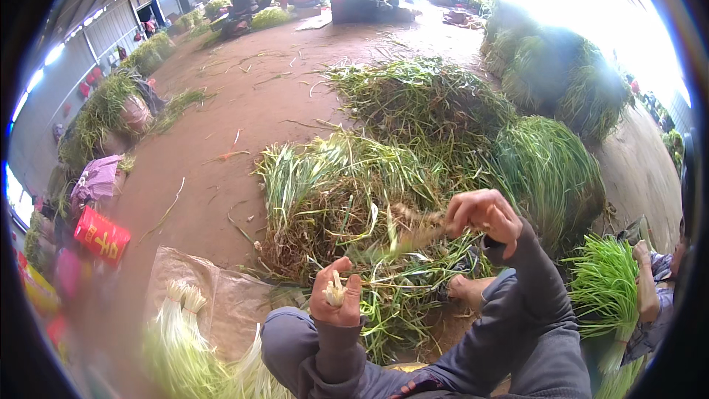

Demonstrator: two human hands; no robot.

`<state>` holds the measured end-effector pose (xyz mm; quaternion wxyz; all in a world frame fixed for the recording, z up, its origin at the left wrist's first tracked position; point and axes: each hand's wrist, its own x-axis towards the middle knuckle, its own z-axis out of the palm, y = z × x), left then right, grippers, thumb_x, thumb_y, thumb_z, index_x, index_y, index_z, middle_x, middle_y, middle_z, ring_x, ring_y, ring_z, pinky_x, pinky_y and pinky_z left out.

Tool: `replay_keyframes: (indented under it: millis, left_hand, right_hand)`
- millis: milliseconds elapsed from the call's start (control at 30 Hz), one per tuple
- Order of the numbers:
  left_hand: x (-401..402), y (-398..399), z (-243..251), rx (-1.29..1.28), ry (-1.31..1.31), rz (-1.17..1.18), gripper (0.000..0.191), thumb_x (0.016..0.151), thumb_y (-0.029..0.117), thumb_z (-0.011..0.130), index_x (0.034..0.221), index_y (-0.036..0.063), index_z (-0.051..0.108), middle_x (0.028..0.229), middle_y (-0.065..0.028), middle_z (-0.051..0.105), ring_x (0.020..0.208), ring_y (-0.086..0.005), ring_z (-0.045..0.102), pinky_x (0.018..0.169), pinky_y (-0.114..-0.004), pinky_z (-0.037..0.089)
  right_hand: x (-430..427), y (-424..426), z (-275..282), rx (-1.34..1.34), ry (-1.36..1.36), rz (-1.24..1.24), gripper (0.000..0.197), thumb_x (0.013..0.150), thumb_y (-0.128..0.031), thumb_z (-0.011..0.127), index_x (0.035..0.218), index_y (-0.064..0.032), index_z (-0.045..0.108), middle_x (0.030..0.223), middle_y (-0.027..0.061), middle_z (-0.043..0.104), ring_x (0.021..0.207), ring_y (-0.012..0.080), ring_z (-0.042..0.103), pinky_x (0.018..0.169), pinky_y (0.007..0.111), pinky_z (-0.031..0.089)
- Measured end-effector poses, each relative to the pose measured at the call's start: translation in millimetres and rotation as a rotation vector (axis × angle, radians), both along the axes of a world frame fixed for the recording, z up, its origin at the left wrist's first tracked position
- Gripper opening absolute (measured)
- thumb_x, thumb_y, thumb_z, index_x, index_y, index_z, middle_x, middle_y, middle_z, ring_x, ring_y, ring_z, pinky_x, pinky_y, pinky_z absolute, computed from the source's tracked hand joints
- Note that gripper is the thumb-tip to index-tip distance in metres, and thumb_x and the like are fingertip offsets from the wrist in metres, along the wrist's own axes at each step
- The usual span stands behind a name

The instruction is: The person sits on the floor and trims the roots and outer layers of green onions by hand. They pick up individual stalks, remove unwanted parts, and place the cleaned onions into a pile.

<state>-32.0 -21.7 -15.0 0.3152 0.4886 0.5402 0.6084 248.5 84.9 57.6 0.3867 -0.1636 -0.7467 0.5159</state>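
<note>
My left hand [335,293] is curled around a small bunch of pale stalk ends [334,289], whose white tips poke up between thumb and fingers. To its right and higher, my right hand [484,219] is bent with its fingertips pinching blurred, brownish-green leaf strands [418,239] that trail to the left. Both hands are over a heap of long-leaved green plants [343,188], probably green garlic or chives, with tangled brown roots and dry leaves. Loose leaves [388,310] lie between my bent legs.
Tied bundles with white stalks [180,321] lie on a brown sheet [221,288] at left. More heaps stand ahead, including a rounded green bundle [548,183]. At right, a person's arm [645,288] is by a bright green bundle [606,288]. A red package [102,235] is at far left.
</note>
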Motion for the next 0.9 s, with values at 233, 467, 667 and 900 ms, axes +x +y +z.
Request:
replay_keyframes:
  millis: [233, 467, 667, 900]
  left_hand:
    - [12.3, 0.6, 1.9, -0.077, 0.083, -0.415, 0.021, 0.084, 0.010, 0.070, 0.102, -0.0004, 0.068, 0.091, -0.0131, 0.070, 0.080, -0.0170, 0.066, 0.070, -0.026, 0.052]
    - [19.5, 0.5, -4.6, -0.167, 0.054, -0.301, 0.015, 0.084, 0.007, 0.069, 0.097, -0.0014, 0.068, 0.077, -0.0078, 0.068, 0.067, -0.0074, 0.061, 0.060, -0.023, 0.049]
    - [22.2, 1.0, -7.0, -0.152, 0.021, -0.247, 0.017, 0.084, 0.009, 0.070, 0.097, -0.0010, 0.068, 0.075, -0.0070, 0.068, 0.067, -0.0072, 0.060, 0.060, -0.023, 0.049]
    - [19.7, 3.2, -9.1, -0.139, 0.093, -0.248, 0.021, 0.083, 0.011, 0.071, 0.100, 0.0009, 0.068, 0.076, -0.0062, 0.068, 0.067, -0.0074, 0.060, 0.060, -0.024, 0.049]
  right_hand:
    - [-9.8, -0.3, -16.7, -0.259, 0.382, 0.271, 0.067, 0.092, -0.057, 0.047, 0.111, 0.0063, 0.056, 0.105, 0.0184, 0.059, 0.094, 0.0272, 0.060, 0.079, 0.038, 0.052]
    - [-23.2, -3.1, -29.6, -0.693, 0.261, -0.083, 0.053, 0.093, -0.047, 0.051, 0.124, -0.0038, 0.047, 0.115, 0.0179, 0.058, 0.093, 0.0249, 0.063, 0.077, 0.043, 0.055]
    - [-69.7, -27.1, -21.4, -0.077, -0.423, 0.050, 0.035, 0.091, -0.014, 0.056, 0.125, -0.0037, 0.053, 0.102, 0.0173, 0.063, 0.083, 0.0205, 0.068, 0.063, 0.031, 0.057]
    - [-69.5, -30.2, -9.1, -0.161, -0.630, -0.006, 0.023, 0.092, -0.018, 0.057, 0.108, -0.0013, 0.061, 0.074, 0.0136, 0.065, 0.048, 0.0195, 0.066, 0.041, 0.026, 0.052]
